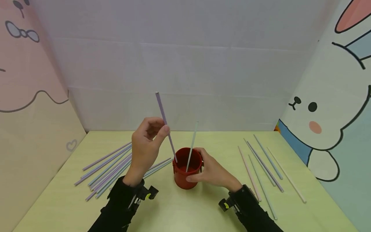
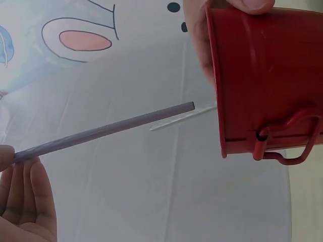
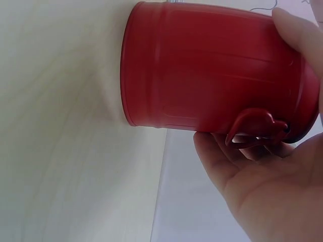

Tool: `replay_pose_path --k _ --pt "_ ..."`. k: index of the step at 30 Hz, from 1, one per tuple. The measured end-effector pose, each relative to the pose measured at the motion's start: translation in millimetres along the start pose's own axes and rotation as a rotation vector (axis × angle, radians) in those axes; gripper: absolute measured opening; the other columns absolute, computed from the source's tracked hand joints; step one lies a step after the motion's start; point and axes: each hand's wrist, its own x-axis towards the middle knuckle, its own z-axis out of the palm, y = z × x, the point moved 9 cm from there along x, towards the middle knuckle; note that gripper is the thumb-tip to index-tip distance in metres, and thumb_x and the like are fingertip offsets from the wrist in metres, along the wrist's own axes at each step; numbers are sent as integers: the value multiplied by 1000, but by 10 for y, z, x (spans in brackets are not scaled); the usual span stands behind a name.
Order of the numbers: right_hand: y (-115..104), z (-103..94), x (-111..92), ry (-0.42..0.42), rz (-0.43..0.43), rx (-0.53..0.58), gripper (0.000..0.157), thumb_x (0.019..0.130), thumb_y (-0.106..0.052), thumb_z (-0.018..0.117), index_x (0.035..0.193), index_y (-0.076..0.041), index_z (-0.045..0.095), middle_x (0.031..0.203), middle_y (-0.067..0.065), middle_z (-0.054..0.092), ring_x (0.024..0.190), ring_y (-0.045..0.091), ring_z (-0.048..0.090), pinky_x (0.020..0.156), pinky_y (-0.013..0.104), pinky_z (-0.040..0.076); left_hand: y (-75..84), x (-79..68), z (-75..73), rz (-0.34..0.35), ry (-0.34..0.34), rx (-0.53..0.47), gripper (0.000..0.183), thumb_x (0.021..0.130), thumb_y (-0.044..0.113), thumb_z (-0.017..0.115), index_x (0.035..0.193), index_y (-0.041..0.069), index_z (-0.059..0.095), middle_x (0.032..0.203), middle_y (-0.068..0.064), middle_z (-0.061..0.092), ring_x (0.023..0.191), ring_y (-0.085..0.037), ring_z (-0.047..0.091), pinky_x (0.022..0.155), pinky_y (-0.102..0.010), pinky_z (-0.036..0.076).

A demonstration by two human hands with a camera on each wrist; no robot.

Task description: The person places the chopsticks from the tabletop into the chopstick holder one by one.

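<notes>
My left hand [image 1: 146, 146] pinches a purple straw [image 1: 161, 109] between thumb and fingertips, holding it tilted. In the left wrist view, the straw's lower end stops just short of the rim of a small red bucket [image 2: 267, 75]. From above, that end overlaps the bucket's mouth. The bucket [image 1: 185, 181] stands upright on the table and has small looped side handles. One pale green straw [image 1: 192, 141] leans inside it. My right hand [image 1: 214, 170] grips the bucket from the right, thumb in front and fingers behind, beside a handle [image 3: 252, 128].
Left of the bucket, a bunch of purple and blue straws [image 1: 108, 175] lies partly behind my left forearm. Several straws [image 1: 262, 161] in pink, green, blue, purple and white lie spread out on the right. A pale wall [image 1: 185, 71] rises behind the table [image 1: 185, 212].
</notes>
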Motion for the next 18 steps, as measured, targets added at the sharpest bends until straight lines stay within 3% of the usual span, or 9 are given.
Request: replay_pose_path --k 3,6,11,14,18 --pt "12 -10 1 3 7 -13 82 74 -9 82 138 1 30 129 17 51 116 31 49 94 53 43 -25 -10 55 -11 -9 -1 18 89 -2 64 106 0 58 91 -8 63 82 -20 62 79 -32 54" --pt "19 -23 -2 11 6 -21 82 74 -10 82 138 1 31 128 17 51 115 31 49 94 53 43 -171 -59 173 -71 -51 32 17 90 4 64 107 2 58 92 -6 63 84 -16 62 80 -34 54" --pt "7 -17 -9 9 -3 -16 80 74 -10 81 137 -1 32 128 18 50 116 33 49 94 54 43 -749 -227 346 -191 -112 95 18 93 23 64 108 14 59 92 2 64 82 -11 60 77 -33 54" --pt "-11 -5 -7 0 -5 -9 80 75 -9 81 137 0 31 128 19 50 116 34 49 94 55 43 -1055 -315 406 -208 -133 120 18 92 33 65 105 22 59 89 7 64 79 -9 60 71 -31 54" --pt "1 2 8 -3 -25 -8 80 75 -10 81 137 0 31 127 18 50 115 37 48 92 58 43 -1153 -372 461 -206 -154 142 16 92 32 65 102 21 60 87 8 63 77 -8 60 68 -29 55"
